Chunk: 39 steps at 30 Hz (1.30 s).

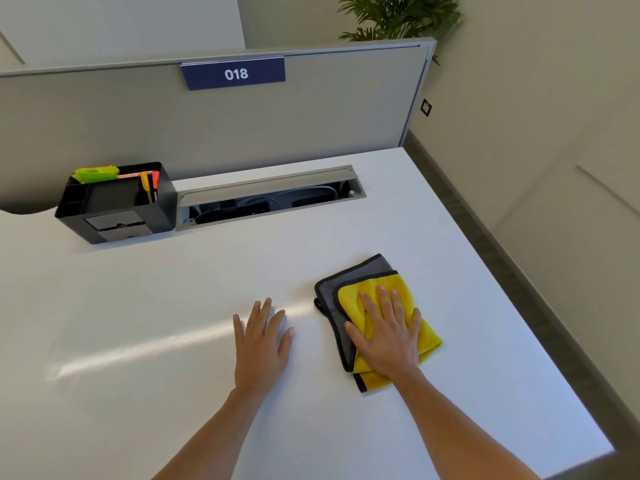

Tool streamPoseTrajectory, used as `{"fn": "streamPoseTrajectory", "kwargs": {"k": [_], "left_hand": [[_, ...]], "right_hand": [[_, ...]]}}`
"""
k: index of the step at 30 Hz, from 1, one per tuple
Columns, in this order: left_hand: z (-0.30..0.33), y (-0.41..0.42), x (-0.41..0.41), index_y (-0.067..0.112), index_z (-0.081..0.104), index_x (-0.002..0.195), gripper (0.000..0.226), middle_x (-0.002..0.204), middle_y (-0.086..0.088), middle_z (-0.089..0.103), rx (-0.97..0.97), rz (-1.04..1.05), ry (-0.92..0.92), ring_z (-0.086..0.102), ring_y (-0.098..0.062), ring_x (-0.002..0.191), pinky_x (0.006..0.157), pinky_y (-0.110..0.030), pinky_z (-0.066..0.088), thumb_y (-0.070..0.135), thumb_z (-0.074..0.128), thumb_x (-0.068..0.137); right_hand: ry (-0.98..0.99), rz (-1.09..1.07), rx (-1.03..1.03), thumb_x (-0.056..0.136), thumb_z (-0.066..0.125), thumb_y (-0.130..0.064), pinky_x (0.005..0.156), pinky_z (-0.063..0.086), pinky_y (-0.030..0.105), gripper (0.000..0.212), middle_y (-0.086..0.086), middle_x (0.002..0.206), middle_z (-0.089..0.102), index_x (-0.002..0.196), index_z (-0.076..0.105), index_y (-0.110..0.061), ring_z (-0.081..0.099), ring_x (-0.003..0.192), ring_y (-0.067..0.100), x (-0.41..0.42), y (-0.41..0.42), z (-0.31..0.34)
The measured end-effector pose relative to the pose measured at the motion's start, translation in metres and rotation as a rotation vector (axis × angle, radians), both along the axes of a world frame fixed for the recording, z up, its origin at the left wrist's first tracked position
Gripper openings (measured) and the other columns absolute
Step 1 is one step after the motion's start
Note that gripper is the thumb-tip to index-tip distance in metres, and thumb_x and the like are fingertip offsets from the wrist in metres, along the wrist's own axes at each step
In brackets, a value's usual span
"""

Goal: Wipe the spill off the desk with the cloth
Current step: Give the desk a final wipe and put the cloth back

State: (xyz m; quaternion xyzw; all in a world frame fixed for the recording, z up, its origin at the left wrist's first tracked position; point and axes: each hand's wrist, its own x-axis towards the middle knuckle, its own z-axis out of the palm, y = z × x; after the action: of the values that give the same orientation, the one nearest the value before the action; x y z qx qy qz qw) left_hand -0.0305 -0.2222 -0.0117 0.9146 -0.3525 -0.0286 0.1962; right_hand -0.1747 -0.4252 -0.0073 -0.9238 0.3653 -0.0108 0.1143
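A folded cloth (349,284), yellow on top and grey beneath with black trim, lies flat on the white desk (138,306) right of centre. My right hand (389,336) presses flat on the yellow part, fingers spread and pointing away from me. My left hand (261,344) rests palm down on the bare desk just left of the cloth, fingers apart, holding nothing. I cannot make out a spill on the surface; only a bright streak of reflected light runs across the desk to the left of my left hand.
A black desk organiser (114,202) with pens and green sticky notes stands at the back left. Beside it is an open cable tray slot (270,197) in the desk. A grey partition (311,126) labelled 018 closes the back. The desk's right edge drops to the floor.
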Motion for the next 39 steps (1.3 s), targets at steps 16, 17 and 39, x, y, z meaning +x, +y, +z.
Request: {"fn": "streamPoseTrajectory", "kwargs": {"k": [16, 17, 39], "left_hand": [[-0.017, -0.072, 0.009, 0.026, 0.045, 0.139, 0.060, 0.155, 0.002, 0.035, 0.064, 0.057, 0.019, 0.018, -0.015, 0.148, 0.120, -0.052, 0.006, 0.060, 0.022, 0.095], [-0.016, -0.072, 0.009, 0.026, 0.045, 0.139, 0.061, 0.155, 0.003, 0.035, 0.065, 0.058, 0.019, 0.018, -0.015, 0.148, 0.120, -0.052, 0.006, 0.060, 0.022, 0.094], [-0.015, -0.075, 0.009, 0.026, 0.046, 0.139, 0.065, 0.156, 0.005, 0.034, 0.076, 0.088, 0.025, 0.017, -0.012, 0.148, 0.120, -0.049, 0.005, 0.062, 0.020, 0.092]], "right_hand": [[-0.221, -0.339, 0.170, 0.095, 0.047, -0.055, 0.110, 0.026, 0.055, 0.062, 0.012, 0.160, 0.024, 0.147, 0.036, -0.024, 0.025, 0.142, 0.035, -0.030, -0.097, 0.020], [-0.242, -0.404, 0.184, 0.094, 0.054, -0.044, 0.106, 0.032, 0.055, 0.060, 0.018, 0.155, 0.031, 0.145, 0.038, -0.017, 0.033, 0.136, 0.039, -0.032, -0.104, 0.023], [-0.550, 0.016, 0.510, 0.092, 0.063, -0.015, 0.063, 0.045, 0.024, 0.033, -0.009, 0.091, 0.059, 0.114, 0.058, -0.039, 0.056, 0.078, 0.008, 0.074, -0.192, 0.153]]}}
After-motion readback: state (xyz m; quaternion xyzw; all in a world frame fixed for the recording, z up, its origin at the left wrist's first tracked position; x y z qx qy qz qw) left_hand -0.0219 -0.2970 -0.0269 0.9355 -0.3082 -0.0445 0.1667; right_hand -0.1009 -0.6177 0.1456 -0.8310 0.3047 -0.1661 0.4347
